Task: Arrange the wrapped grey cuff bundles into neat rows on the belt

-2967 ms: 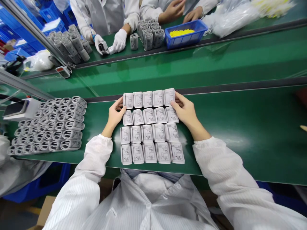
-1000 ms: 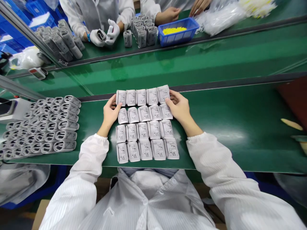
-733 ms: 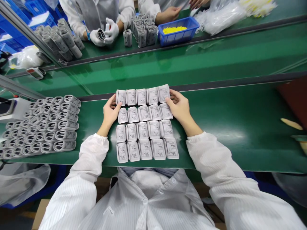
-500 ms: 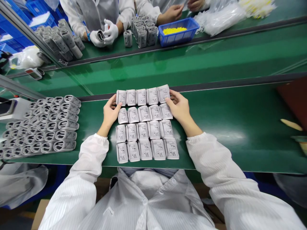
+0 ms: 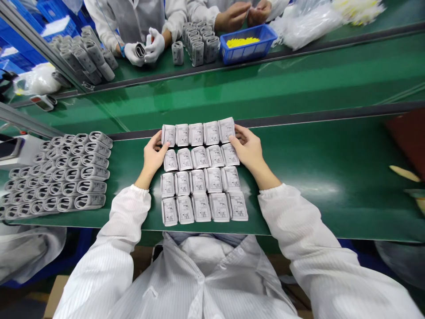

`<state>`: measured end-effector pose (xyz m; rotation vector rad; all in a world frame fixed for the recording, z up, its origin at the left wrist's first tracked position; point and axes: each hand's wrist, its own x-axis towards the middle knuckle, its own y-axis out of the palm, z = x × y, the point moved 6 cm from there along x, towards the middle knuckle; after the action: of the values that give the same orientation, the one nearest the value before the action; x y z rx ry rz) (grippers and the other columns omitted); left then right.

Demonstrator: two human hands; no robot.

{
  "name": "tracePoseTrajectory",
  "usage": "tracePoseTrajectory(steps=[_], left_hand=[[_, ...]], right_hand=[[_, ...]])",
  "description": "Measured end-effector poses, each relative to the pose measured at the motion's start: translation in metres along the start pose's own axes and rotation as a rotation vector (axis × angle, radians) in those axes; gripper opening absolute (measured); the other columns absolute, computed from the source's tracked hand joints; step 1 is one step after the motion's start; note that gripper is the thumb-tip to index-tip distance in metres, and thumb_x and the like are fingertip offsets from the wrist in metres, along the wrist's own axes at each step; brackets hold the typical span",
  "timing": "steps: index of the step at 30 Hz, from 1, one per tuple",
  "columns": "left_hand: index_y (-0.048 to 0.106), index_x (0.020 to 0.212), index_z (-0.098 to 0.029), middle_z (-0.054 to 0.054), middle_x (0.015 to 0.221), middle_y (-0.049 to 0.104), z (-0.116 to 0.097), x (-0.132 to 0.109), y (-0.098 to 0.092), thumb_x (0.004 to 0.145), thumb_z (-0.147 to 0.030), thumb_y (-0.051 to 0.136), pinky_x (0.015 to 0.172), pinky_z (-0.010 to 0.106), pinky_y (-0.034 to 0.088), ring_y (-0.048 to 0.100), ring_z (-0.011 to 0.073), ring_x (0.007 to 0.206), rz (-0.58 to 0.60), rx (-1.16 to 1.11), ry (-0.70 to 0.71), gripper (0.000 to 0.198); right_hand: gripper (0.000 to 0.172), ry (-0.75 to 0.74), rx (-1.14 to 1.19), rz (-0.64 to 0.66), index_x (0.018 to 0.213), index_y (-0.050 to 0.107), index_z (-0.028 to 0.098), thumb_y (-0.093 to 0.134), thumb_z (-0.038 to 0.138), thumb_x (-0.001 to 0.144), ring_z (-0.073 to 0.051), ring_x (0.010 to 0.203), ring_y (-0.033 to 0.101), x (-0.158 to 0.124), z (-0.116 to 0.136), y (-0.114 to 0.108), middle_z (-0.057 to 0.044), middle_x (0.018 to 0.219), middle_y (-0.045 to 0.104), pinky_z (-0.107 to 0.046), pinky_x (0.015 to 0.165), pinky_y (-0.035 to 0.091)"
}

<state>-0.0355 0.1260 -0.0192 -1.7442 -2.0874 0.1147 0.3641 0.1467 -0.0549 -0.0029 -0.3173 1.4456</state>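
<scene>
Four rows of rolled grey cuffs (image 5: 200,182), printed with small line drawings, lie on the green work surface in front of me. My left hand (image 5: 154,153) grips the left end of the farthest row (image 5: 195,134), its thumb on the near side of the end cuff. At the opposite end, my right hand (image 5: 246,148) presses the last cuff with thumb and fingers. The row is squeezed between both hands and sits just beyond the second row. Some of my fingers are hidden behind the end cuffs.
Many rolled cuffs (image 5: 66,177) stand in rows at the left, near a white box (image 5: 25,153). Across a green belt (image 5: 206,95), a co-worker's gloved hands (image 5: 146,49) hold a cuff. Another person's hands (image 5: 247,14) are behind a blue bin (image 5: 247,51) of yellow pieces.
My hands and the rows stay practically still. Across the belt, the bare-handed co-worker's hands have come together. A small white device at the far left has shifted slightly left.
</scene>
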Motion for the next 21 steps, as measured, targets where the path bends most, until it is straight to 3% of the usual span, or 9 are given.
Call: tracePoseTrajectory(steps=[9, 21], left_hand=[[0.074, 0.157, -0.026, 0.017, 0.155, 0.081, -0.0003, 0.0006, 0.0006, 0.095, -0.074, 0.090, 0.110, 0.048, 0.071, 0.080, 0.0360, 0.138, 0.000, 0.002, 0.011, 0.080], [0.075, 0.156, -0.026, 0.017, 0.156, 0.081, -0.0022, 0.0004, 0.0000, 0.093, -0.075, 0.091, 0.110, 0.048, 0.071, 0.080, 0.0365, 0.139, 0.003, 0.007, -0.004, 0.081]], right_hand=[[0.081, -0.024, -0.046, 0.025, 0.154, 0.079, 0.032, 0.079, 0.087, 0.094, -0.037, 0.116, 0.082, 0.0003, 0.0009, -0.0011, -0.012, 0.144, 0.084, -0.059, 0.101, 0.074], [0.088, -0.007, -0.018, 0.024, 0.153, 0.080, 0.031, 0.079, 0.093, 0.090, -0.037, 0.117, 0.083, 0.0005, 0.0001, -0.0001, -0.013, 0.142, 0.084, -0.060, 0.107, 0.073]])
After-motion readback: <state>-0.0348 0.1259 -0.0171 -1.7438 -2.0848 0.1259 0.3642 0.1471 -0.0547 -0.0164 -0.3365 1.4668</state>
